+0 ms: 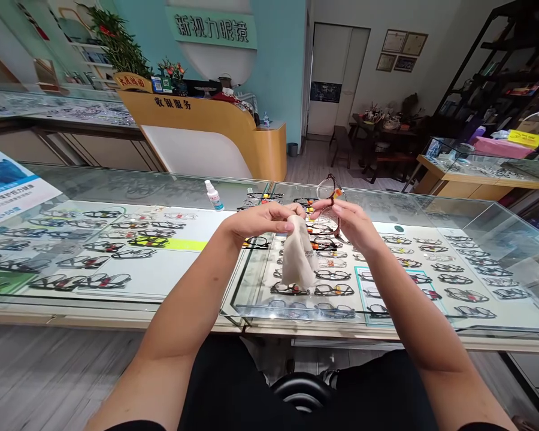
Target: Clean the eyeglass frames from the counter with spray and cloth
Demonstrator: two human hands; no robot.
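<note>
glass counter (117,179) | on top: spray bottle (214,196) | standing upright

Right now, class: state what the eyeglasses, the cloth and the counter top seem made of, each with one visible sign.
Eyeglasses: glossy reddish-brown frame, probably plastic; see-through lenses.
Cloth: matte off-white fabric, perhaps microfibre; hangs in limp folds.
Counter top: clear glass; displayed frames visible beneath.

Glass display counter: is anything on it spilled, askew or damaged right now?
Nothing stands out. The small white spray bottle stands on the glass display counter, no puddle around it. The left hand holds the beige cleaning cloth, the right hand the brown-framed glasses, which look intact.
</note>
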